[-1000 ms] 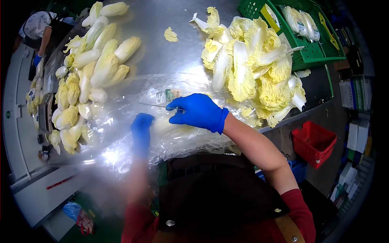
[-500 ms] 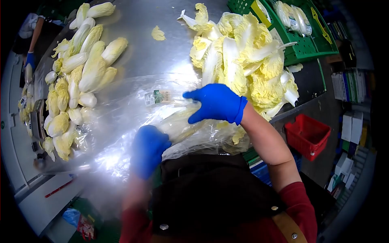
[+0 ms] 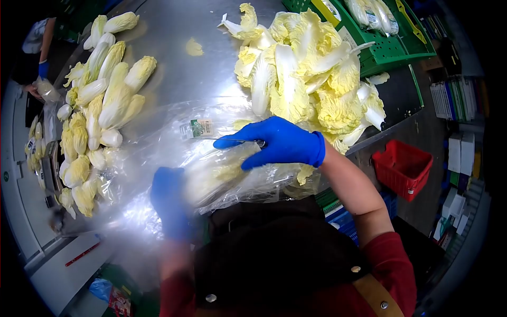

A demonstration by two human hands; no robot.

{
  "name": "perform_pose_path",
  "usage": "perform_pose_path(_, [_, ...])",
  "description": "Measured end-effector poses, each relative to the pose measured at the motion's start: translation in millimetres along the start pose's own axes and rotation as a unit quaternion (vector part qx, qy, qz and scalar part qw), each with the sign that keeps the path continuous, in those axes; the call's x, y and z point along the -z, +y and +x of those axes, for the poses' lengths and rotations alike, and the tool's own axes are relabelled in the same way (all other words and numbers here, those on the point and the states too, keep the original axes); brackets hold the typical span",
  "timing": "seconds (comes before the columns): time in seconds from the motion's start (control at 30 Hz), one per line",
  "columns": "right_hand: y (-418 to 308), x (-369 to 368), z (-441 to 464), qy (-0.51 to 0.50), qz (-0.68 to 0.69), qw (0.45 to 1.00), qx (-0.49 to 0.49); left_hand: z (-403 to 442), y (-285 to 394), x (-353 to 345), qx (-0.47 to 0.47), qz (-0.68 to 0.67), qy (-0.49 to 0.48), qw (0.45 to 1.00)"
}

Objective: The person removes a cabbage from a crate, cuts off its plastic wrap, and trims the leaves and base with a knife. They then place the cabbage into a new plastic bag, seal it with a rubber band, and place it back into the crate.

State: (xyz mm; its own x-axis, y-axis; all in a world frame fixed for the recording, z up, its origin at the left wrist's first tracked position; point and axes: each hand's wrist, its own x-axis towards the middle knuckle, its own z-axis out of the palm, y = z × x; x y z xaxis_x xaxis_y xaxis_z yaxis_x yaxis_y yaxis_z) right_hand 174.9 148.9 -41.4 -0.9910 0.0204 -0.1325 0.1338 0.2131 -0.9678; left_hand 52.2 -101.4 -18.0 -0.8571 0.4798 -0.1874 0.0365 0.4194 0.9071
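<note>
My right hand [image 3: 282, 141], in a blue glove, reaches over a Chinese cabbage [image 3: 216, 177] covered by clear plastic film [image 3: 153, 127]. A thin, straight metal edge like a knife blade [image 3: 232, 140] runs along its extended index finger; the handle is hidden in the palm. The thumb points down against the wrapped cabbage. My left hand [image 3: 171, 201], also blue-gloved, is smeared by motion at the cabbage's left end, so its fingers cannot be made out. A small printed label [image 3: 196, 128] shows on the film just above the hands.
Several whole Chinese cabbages [image 3: 113, 103] lie on the left of the metal table [image 3: 179, 68]. Loose leaves [image 3: 311, 68] are heaped at the right, beside a green crate [image 3: 391, 53] with wrapped packs. A red basket [image 3: 402, 169] stands lower right. Another person's gloved hand [image 3: 43, 68] is far left.
My left hand has moved left and blurs more. My right hand has turned slightly, and the thin blade now shows along its index finger. The whole view has shifted a little.
</note>
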Motion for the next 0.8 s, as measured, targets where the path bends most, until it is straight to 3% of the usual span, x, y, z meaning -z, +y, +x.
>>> perform_pose_path(0.17, [-17, -10, 4, 0.149, -0.152, 0.965, 0.154, 13, -8, 12, -0.065, 0.006, -0.045, 0.997])
perform_pose_path(0.27, [-34, -10, -1, 0.073, -0.224, 0.967, 0.097, 19, -25, 14, -0.089, 0.032, -0.065, 0.993])
perform_pose_path(0.3, [-28, -18, 1, 0.103, -0.240, 0.954, 0.144, 19, -28, 11, -0.021, 0.034, -0.051, 0.998])
perform_pose_path(0.4, [-23, -38, 7, 0.059, -0.336, 0.933, 0.115, 29, -50, 12, -0.095, 0.039, -0.132, 0.986])
perform_pose_path(0.53, [-6, -49, 14, 0.117, -0.309, 0.936, 0.125, 31, -63, -1, -0.104, 0.051, -0.072, 0.991])
perform_pose_path(0.67, [6, -54, 24, 0.081, -0.194, 0.974, 0.080, 36, -74, 0, -0.088, 0.048, -0.046, 0.994])
perform_pose_path(0.8, [14, -66, 31, 0.064, -0.111, 0.987, 0.102, 61, -113, -8, -0.175, 0.215, 0.011, 0.961])
